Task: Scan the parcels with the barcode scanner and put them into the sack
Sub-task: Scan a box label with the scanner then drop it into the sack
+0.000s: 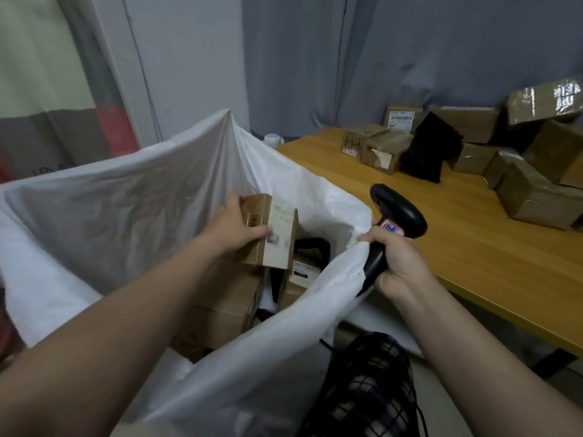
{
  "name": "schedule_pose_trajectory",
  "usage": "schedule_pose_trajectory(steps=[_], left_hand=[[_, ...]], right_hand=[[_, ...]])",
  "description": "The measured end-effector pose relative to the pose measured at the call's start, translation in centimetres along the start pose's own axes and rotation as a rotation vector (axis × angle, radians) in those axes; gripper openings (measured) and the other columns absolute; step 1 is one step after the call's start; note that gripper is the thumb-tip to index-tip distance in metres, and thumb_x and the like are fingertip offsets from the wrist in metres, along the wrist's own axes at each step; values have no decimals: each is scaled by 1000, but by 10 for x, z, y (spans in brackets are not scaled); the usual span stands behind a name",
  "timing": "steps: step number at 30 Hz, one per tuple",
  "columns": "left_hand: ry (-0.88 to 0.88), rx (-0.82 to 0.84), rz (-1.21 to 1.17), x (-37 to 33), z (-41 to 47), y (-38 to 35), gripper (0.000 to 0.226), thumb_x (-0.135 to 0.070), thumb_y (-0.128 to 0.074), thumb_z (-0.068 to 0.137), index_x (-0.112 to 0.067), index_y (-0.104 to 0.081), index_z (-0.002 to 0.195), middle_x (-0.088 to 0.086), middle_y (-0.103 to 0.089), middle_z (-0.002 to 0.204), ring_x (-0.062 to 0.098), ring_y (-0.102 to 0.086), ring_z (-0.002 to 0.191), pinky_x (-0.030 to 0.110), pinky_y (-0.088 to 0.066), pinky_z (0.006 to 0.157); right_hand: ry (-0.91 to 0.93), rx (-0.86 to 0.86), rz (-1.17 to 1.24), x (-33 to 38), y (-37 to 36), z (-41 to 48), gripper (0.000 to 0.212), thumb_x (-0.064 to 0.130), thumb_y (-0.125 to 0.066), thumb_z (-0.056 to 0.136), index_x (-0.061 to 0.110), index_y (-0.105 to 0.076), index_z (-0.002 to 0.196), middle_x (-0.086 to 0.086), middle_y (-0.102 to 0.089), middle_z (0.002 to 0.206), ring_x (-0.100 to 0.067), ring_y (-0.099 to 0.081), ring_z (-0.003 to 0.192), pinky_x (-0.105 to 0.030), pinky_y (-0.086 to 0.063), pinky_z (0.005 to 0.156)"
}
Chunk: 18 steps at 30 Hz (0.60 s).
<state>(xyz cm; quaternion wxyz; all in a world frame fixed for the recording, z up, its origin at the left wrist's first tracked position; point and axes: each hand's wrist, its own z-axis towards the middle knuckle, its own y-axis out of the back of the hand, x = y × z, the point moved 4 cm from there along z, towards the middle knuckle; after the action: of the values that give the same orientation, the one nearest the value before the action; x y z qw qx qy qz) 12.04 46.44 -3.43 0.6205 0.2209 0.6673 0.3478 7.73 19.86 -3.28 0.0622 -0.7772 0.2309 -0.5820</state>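
Left hand (235,228): my fingers are curled round a small cardboard parcel (277,234). The thumb lies across its labelled face and the other fingers wrap the far side. I hold the parcel tilted, over the open mouth of the white sack (110,222) and level with its rim.

Right hand (396,263): my fingers are closed tight round the handle of the black barcode scanner (399,216), whose head points up and away from me. The same hand pinches the near-right rim of the sack against the handle (how many fingers catch the plastic, I cannot tell).

Edges and room: the sack's mouth is held wide, with the back wall standing high on the left. Inside, brown boxes (220,304) are stacked nearly up to the parcel, with a dark gap beside them on the right. The wooden table (457,234) runs just beside the sack on the right, with a bare stretch between its near edge and the unscanned parcels (533,197) piled at its far right. A black pouch (432,146) stands among them.

Obscured: the parcel's label is blurred and unreadable. The sack's bottom is hidden by its contents. The pile of parcels is cut off by the right border. A black mesh object (369,389) below my right forearm cannot be identified.
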Motion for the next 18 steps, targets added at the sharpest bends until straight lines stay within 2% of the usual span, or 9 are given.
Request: schedule_pose_trajectory(steps=[3, 6, 8, 11, 13, 15, 18], left_hand=[[8, -9, 12, 21, -8, -8, 91, -40, -82, 70, -16, -26, 138, 12, -40, 132, 29, -47, 120, 40, -42, 101], [-3, 16, 254, 28, -21, -8, 94, -47, -81, 68, -21, -21, 136, 14, -34, 135, 36, -44, 122, 47, -40, 102], [14, -9, 466, 31, -31, 2, 89, -54, -76, 68, -20, -23, 131, 16, -33, 133, 41, -42, 121, 47, -37, 99], [68, -40, 660, 31, -38, 27, 88, -60, -68, 72, -18, -23, 135, 21, -32, 138, 45, -37, 125, 48, -33, 101], [24, -126, 579, 23, -32, 37, 92, -56, -72, 71, -18, -22, 139, 21, -34, 137, 44, -41, 122, 48, -35, 101], [-90, -210, 336, 9, -18, 33, 98, -48, -80, 68, -18, -22, 141, 19, -36, 134, 43, -46, 117, 48, -40, 99], [-187, -170, 151, -4, 5, 7, 108, -36, -83, 71, -24, -11, 149, 18, -29, 139, 41, -47, 119, 46, -41, 100]], right_hand=[[46, -61, -168, -13, 2, -3, 17, -9, -62, 74, 5, -64, 83, -11, -63, 73, -26, -63, 66, -33, -49, 60], [65, -34, -288, -35, 0, -12, 36, -6, -64, 72, 6, -64, 106, -12, -65, 86, -27, -65, 78, -32, -49, 61], [59, -28, -336, -46, 1, -16, 41, -5, -66, 71, 7, -64, 110, -13, -65, 88, -28, -65, 82, -35, -51, 65], [78, -37, -376, -50, 7, -17, 41, -4, -66, 71, 5, -65, 111, -13, -65, 85, -29, -65, 79, -35, -50, 62], [95, -20, -405, -48, 8, -17, 41, -3, -67, 71, 6, -65, 111, -13, -66, 87, -29, -66, 81, -37, -53, 67], [102, 1, -430, -48, 4, -20, 42, -1, -68, 70, 10, -65, 111, -13, -68, 91, -30, -67, 85, -41, -56, 75], [135, 19, -426, -46, 0, -22, 37, 0, -69, 73, 13, -66, 107, -12, -68, 92, -28, -66, 88, -40, -55, 77]])
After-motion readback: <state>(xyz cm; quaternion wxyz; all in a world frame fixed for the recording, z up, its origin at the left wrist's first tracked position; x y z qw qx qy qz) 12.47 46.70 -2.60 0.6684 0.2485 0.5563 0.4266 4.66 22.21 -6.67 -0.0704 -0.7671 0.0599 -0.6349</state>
